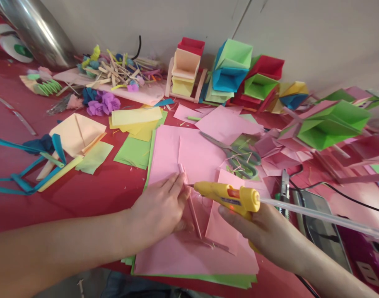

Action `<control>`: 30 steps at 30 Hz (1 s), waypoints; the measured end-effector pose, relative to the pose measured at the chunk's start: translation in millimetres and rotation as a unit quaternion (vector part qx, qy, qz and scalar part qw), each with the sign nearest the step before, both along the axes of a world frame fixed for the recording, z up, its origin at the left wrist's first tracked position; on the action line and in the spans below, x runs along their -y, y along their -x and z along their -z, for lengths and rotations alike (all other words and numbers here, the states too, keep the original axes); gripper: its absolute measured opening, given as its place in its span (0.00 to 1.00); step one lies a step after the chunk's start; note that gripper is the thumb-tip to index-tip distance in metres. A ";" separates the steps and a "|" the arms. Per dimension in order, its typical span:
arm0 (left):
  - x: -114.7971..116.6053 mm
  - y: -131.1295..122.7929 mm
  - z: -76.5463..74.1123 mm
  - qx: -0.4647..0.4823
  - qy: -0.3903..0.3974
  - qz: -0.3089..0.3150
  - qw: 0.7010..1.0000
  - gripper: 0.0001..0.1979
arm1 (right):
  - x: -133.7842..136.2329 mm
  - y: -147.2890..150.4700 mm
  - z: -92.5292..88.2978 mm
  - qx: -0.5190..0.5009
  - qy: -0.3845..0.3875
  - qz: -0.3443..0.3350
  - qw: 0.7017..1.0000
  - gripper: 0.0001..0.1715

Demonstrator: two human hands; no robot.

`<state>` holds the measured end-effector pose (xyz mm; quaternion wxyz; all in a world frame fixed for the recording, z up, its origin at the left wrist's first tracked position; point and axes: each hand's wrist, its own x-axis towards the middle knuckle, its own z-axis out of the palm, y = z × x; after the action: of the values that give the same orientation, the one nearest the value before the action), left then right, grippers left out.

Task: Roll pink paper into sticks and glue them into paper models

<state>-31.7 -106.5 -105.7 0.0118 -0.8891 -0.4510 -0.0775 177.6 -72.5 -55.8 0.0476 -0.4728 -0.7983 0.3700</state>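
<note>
My left hand (pixel 160 205) is closed, its fingertips pinching a thin pink paper tube (pixel 194 217) above the stack of pink paper sheets (pixel 183 263). In my right hand (pixel 266 229) is a yellow hot glue gun (pixel 220 193), its small light glowing orange. The nozzle points left, and its tip is right at the tube beside my left fingertips; whether it touches cannot be made out. A clear glue stick (pixel 316 215) runs out of the gun's back. Beneath the gun lies a folded pink paper piece (pixel 223 219).
Grey scissors (pixel 242 159) lie behind the gun, near a utility knife (pixel 284 190) and black cords (pixel 341 188). Folded paper boxes (pixel 232 62) line the wall. Craft sticks (pixel 114 70), blue paper strips (pixel 24 182) and a purple power strip (pixel 363 256) surround the red table's middle.
</note>
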 end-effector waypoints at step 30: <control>2.1 0.0 -2.8 -0.061 -0.030 0.003 0.998 0.35 | 40.5 -23.6 -4.3 0.081 -0.024 0.005 0.996 0.19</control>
<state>-31.8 -108.5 -102.9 0.0657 -0.8928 -0.4442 -0.0366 201.2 -113.0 -51.5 -0.0040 -0.5035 -0.8060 0.3112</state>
